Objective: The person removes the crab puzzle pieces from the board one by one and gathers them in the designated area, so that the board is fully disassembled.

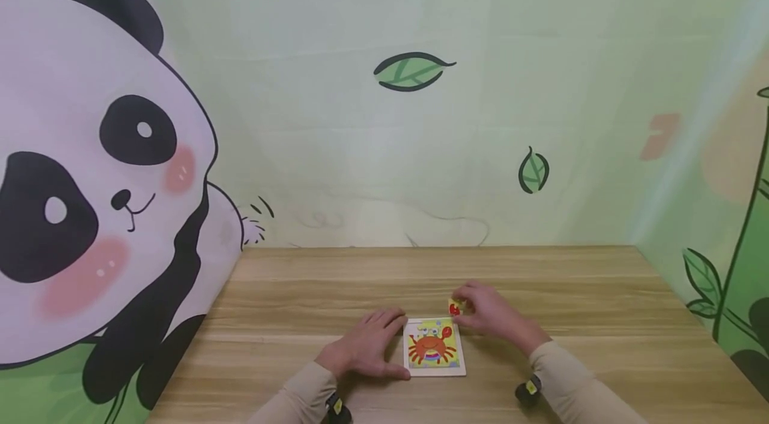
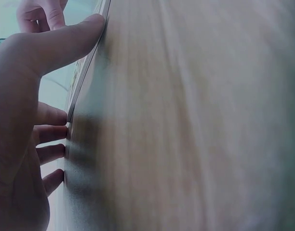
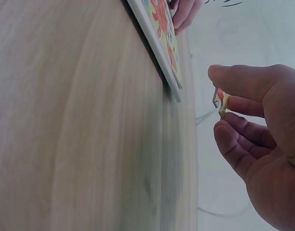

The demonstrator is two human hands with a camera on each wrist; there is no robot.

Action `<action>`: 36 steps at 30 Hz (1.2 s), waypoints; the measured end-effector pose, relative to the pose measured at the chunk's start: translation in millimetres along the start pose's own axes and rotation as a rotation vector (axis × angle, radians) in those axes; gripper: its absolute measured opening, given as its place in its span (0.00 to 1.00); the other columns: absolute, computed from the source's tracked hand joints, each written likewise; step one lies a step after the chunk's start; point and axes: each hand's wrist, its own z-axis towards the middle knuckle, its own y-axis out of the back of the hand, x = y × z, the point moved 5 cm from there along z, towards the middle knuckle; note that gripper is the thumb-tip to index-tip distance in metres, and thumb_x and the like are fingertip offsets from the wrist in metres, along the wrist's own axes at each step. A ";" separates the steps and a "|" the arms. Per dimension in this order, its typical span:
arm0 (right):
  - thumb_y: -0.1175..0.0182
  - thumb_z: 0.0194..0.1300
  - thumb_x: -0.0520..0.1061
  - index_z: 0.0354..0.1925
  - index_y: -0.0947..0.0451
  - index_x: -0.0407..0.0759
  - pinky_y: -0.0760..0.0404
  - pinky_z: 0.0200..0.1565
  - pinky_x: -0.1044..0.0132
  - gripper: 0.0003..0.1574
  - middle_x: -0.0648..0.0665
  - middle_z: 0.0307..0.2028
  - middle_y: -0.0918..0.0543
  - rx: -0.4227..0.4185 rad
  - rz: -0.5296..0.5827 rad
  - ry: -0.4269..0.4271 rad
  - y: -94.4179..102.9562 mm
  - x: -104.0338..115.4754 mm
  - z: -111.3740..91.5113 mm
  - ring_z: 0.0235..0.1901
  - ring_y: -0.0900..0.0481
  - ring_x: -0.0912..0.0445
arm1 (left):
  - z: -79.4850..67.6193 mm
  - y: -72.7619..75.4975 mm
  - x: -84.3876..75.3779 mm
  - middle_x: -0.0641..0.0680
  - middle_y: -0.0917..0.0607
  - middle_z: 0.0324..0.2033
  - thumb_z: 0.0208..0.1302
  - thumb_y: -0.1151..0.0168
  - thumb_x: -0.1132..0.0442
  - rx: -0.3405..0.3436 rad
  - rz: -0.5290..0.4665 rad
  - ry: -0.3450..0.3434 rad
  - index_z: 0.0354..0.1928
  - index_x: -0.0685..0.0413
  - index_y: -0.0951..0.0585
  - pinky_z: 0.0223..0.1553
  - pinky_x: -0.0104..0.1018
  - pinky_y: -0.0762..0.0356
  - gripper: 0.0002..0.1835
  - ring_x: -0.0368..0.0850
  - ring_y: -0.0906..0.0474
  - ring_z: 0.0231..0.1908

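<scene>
A crab picture puzzle lies in a white-edged square frame, with a pale patch at its upper left corner. My left hand lies along the frame's left side, thumb at the near corner and fingertips at the far one. In the left wrist view its fingers are fairly straight against the tabletop. My right hand holds a small red and yellow puzzle piece just beyond the frame's far right corner. The right wrist view shows this piece pinched between thumb and fingers, off the table.
The wooden table stretches to a printed cloth wall at the back. A large panda is printed on the left. Each wrist carries a black strapped device.
</scene>
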 end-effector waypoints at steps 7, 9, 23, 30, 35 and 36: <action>0.27 0.53 0.50 0.48 0.19 0.42 0.18 0.40 0.66 0.25 0.49 0.41 0.20 0.008 -0.003 -0.056 3.7 -6.1 -4.8 0.39 0.23 0.58 | 0.1 0.4 -0.3 0.55 0.37 0.71 0.50 0.45 0.21 0.007 -0.005 0.003 0.72 0.54 0.39 0.71 0.51 0.42 0.56 0.51 0.40 0.70; 0.27 0.53 0.50 0.48 0.19 0.43 0.18 0.41 0.65 0.25 0.49 0.42 0.20 0.013 -0.002 -0.076 4.6 -8.4 -6.2 0.39 0.23 0.59 | 0.1 0.5 -0.4 0.55 0.37 0.71 0.50 0.46 0.21 0.012 -0.005 0.005 0.72 0.54 0.39 0.71 0.51 0.42 0.57 0.51 0.40 0.70; 0.27 0.52 0.46 0.47 0.19 0.40 0.20 0.39 0.66 0.24 0.50 0.38 0.22 0.022 -0.005 -0.146 5.6 -25.7 -10.8 0.36 0.25 0.60 | 0.2 1.2 -0.5 0.54 0.37 0.70 0.50 0.46 0.21 0.017 -0.014 0.007 0.72 0.53 0.38 0.71 0.50 0.42 0.57 0.51 0.40 0.70; 0.26 0.49 0.43 0.45 0.20 0.39 0.21 0.37 0.66 0.24 0.50 0.34 0.22 0.019 -0.014 -0.126 3.7 -31.2 -15.0 0.34 0.26 0.59 | -0.1 1.5 -0.6 0.54 0.37 0.70 0.49 0.45 0.21 0.013 -0.016 0.003 0.72 0.53 0.38 0.71 0.50 0.42 0.57 0.51 0.40 0.70; 0.26 0.48 0.41 0.45 0.20 0.39 0.22 0.35 0.68 0.23 0.51 0.32 0.22 0.022 0.011 -0.117 2.9 -34.8 -17.4 0.33 0.26 0.60 | -0.1 1.1 -0.7 0.54 0.36 0.70 0.49 0.45 0.21 0.010 -0.013 0.002 0.72 0.53 0.38 0.71 0.49 0.41 0.57 0.51 0.39 0.69; 0.26 0.49 0.41 0.44 0.21 0.40 0.22 0.35 0.68 0.23 0.51 0.32 0.22 0.025 0.014 -0.122 3.1 -35.6 -17.8 0.32 0.26 0.60 | 0.2 1.0 -0.6 0.54 0.36 0.70 0.49 0.45 0.21 0.010 -0.012 0.003 0.72 0.53 0.38 0.71 0.49 0.41 0.57 0.51 0.39 0.69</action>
